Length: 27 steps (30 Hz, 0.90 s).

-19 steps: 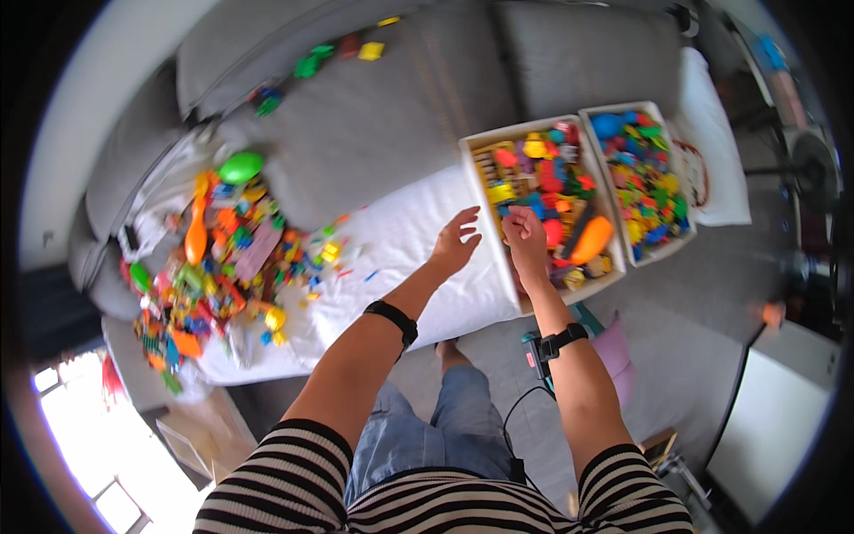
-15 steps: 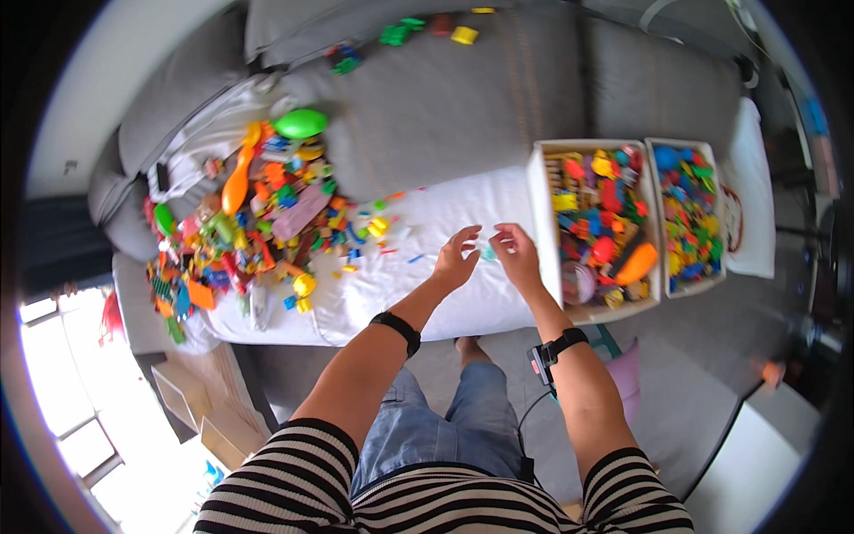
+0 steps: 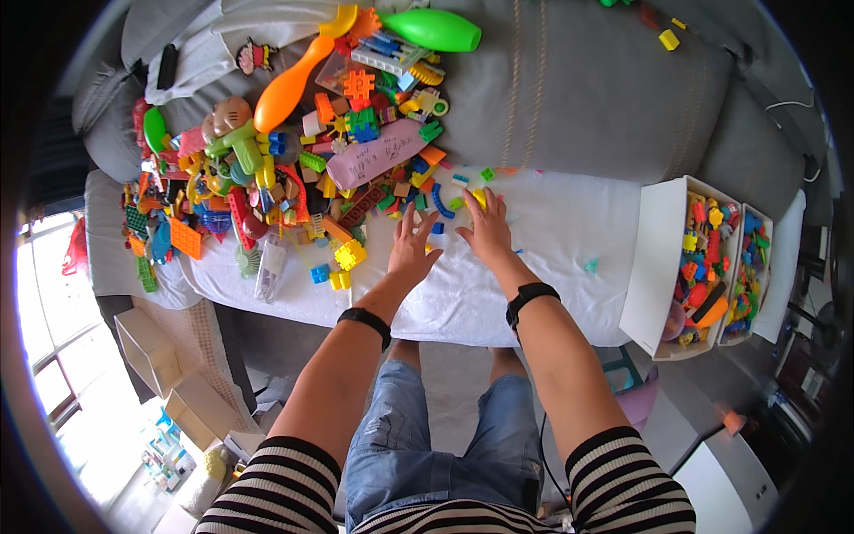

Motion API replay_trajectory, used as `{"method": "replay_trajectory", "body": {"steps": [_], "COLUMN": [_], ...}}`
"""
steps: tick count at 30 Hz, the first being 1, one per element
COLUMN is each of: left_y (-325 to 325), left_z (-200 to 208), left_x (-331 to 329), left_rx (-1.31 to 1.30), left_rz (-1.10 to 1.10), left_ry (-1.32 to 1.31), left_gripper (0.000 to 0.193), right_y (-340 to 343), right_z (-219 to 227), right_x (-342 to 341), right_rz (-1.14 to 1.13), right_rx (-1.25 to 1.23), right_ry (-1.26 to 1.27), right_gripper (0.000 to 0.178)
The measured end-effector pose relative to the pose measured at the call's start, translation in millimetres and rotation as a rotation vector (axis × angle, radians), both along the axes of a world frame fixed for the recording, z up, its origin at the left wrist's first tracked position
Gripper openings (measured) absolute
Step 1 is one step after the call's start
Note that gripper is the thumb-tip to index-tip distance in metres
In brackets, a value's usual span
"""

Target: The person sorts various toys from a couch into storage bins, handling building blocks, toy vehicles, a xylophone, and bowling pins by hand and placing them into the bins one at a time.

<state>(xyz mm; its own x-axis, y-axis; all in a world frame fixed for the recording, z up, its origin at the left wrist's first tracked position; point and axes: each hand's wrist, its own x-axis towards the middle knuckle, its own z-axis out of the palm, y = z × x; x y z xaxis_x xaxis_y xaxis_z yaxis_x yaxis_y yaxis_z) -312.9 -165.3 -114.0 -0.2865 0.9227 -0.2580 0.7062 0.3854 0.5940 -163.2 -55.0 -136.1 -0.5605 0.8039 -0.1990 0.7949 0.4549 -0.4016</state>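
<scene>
My left hand (image 3: 414, 254) is over the white sheet (image 3: 543, 294) at the right edge of a big heap of toys, fingers spread, holding nothing visible. Close on its right, my right hand (image 3: 488, 237) reaches forward with fingers apart. A small yellow piece (image 3: 479, 197) shows at its fingertips; whether they touch it I cannot tell. Between the hands lie a small blue brick (image 3: 438, 229) and a curved blue piece (image 3: 442, 201). The heap left of them holds a pink marked block (image 3: 378, 154), a dark red brick (image 3: 363, 206) and a yellow knobbly block (image 3: 350, 254).
An orange bowling pin (image 3: 292, 86) and a green one (image 3: 434, 30) lie at the heap's back. Two white boxes (image 3: 656, 262) of toys stand at the right. A teal piece (image 3: 592, 265) lies on the sheet. Behind is a grey sofa (image 3: 605, 89).
Both hands have moved left, from over the teal piece near the boxes to the heap's edge, and their fingers have spread. The view has shifted left too.
</scene>
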Motion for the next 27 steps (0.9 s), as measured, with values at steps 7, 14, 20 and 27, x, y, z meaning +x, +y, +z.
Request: {"method": "replay_trajectory", "body": {"steps": [7,14,20,27], "left_y": [16,19,25,60], "left_z": [-20,-37,-18,13], "left_x": [-11,-24,-22,39], "left_rx": [-0.075,0.166,0.313,-0.048], "left_rz": [0.000,0.032,0.019,0.089], "left_ry": [-0.061,-0.312,-0.347,-0.673], "left_gripper": [0.045,0.034,0.031,0.030], "right_y": [-7,1,-2,-9], "right_z": [6,-20,19,37], "right_x": [-22,-13,-8,54], "right_rz": [-0.054,-0.143,-0.504,-1.037], "right_rx": [-0.086,-0.059,-0.391,-0.912], "right_ry": [0.069,0.319,0.577,1.120], "right_gripper": [0.056,0.035,0.025,0.035]}}
